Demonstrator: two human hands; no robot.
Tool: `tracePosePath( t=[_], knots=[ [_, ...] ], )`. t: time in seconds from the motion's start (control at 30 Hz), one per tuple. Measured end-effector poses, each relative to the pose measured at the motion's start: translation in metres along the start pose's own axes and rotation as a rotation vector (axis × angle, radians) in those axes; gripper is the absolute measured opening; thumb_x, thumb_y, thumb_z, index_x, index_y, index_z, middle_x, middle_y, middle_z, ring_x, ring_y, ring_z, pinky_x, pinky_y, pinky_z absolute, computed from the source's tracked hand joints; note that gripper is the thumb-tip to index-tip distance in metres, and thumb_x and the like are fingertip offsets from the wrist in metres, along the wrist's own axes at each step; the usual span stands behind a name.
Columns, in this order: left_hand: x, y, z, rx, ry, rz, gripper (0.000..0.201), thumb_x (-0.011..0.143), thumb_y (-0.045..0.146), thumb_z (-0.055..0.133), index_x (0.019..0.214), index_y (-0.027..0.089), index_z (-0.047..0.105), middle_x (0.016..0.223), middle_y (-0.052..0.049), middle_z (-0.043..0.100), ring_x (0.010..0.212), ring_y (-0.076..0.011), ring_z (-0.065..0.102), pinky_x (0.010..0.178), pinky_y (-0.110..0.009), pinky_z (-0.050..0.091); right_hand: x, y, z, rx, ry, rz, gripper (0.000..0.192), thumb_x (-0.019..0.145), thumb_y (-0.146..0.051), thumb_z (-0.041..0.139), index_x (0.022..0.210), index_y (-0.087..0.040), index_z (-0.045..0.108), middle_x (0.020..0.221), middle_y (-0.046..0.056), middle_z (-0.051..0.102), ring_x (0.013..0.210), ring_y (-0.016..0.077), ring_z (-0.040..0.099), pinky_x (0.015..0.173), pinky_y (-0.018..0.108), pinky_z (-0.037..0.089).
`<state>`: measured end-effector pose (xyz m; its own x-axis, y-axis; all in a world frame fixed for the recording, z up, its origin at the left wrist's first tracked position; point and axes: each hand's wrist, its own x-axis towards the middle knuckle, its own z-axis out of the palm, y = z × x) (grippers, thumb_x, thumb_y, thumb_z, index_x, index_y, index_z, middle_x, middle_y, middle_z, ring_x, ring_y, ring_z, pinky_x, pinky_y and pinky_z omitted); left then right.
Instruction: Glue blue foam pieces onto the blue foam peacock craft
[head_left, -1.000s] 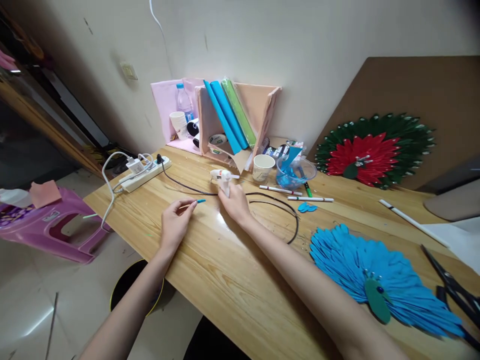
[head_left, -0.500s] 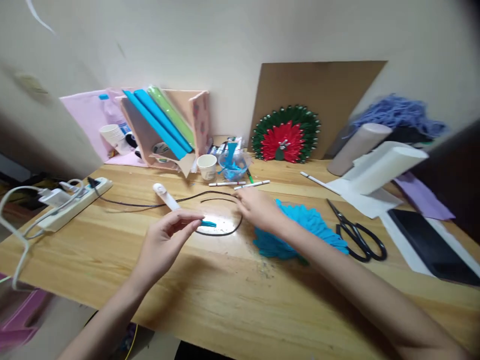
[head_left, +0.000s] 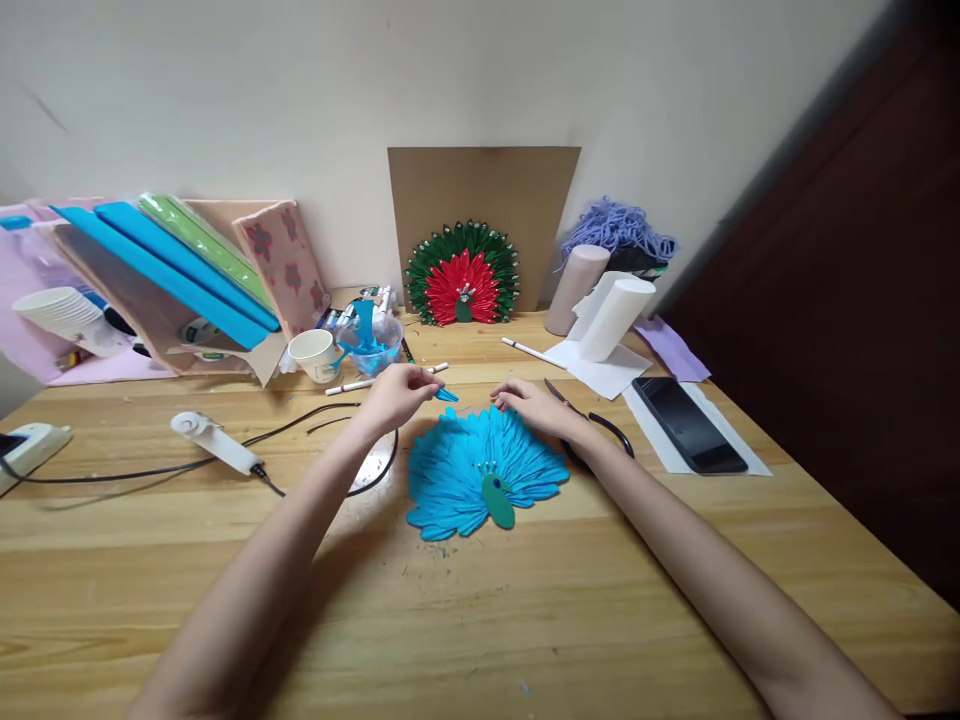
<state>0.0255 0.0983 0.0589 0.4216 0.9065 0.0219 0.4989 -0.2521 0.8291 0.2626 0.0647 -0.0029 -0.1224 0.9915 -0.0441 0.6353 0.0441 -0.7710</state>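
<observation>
Blue feather piece [head_left: 445, 394], pinched in the left hand [head_left: 401, 392] fingers, now carried from above the black cord [head_left: 315, 425] over to the top edge of the blue paper peacock [head_left: 480, 470] on the desk [head_left: 525, 610]. Right hand [head_left: 534, 406], fingers loosely curled and gripping nothing, now resting on the peacock's upper right edge, beside the scissors [head_left: 600, 428]. Glue gun [head_left: 214, 443] lying well apart, left.
</observation>
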Motion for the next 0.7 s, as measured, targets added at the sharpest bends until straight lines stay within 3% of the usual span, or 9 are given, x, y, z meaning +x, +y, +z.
tracePosePath(
  t=[0.13, 0.23, 0.37, 0.7],
  knots=[
    [0.005, -0.008, -0.001, 0.090, -0.088, 0.024, 0.016, 0.069, 0.021, 0.058, 0.074, 0.015, 0.071, 0.081, -0.009, 0.073, 0.074, -0.0206, 0.066, 0.066, -0.029, 0.048, -0.003, -0.012, 0.001, 0.015, -0.077, -0.060, 0.021, 0.085, -0.020, 0.044, 0.093, -0.014, 0.063, 0.090, 0.006, 0.068, 0.083, 0.0156, 0.062, 0.075, 0.027, 0.046],
    [0.011, -0.014, -0.002, 0.151, -0.159, 0.054, 0.015, 0.069, 0.023, 0.058, 0.071, 0.016, 0.071, 0.076, -0.007, 0.073, 0.071, -0.0194, 0.065, 0.061, -0.026, 0.046, -0.005, -0.021, 0.005, -0.125, -0.008, -0.152, 0.017, 0.083, -0.023, 0.050, 0.088, -0.015, 0.064, 0.088, 0.007, 0.066, 0.082, 0.0172, 0.058, 0.074, 0.029, 0.043],
    [0.021, -0.019, 0.003, 0.234, -0.152, 0.074, 0.016, 0.070, 0.024, 0.058, 0.072, 0.015, 0.071, 0.071, -0.007, 0.072, 0.066, -0.0186, 0.063, 0.056, -0.025, 0.043, -0.007, -0.029, 0.017, -0.246, 0.010, -0.261, 0.012, 0.079, -0.026, 0.058, 0.079, -0.016, 0.065, 0.079, 0.005, 0.061, 0.081, 0.0186, 0.053, 0.073, 0.030, 0.040],
    [0.029, -0.033, 0.023, 0.219, -0.238, 0.086, 0.017, 0.071, 0.023, 0.058, 0.073, 0.014, 0.073, 0.063, -0.005, 0.068, 0.056, -0.0151, 0.056, 0.053, -0.024, 0.036, -0.004, -0.025, 0.030, -0.158, -0.056, -0.236, 0.010, 0.078, -0.026, 0.060, 0.079, -0.017, 0.066, 0.079, 0.003, 0.063, 0.080, 0.0177, 0.054, 0.077, 0.031, 0.038]
  ],
)
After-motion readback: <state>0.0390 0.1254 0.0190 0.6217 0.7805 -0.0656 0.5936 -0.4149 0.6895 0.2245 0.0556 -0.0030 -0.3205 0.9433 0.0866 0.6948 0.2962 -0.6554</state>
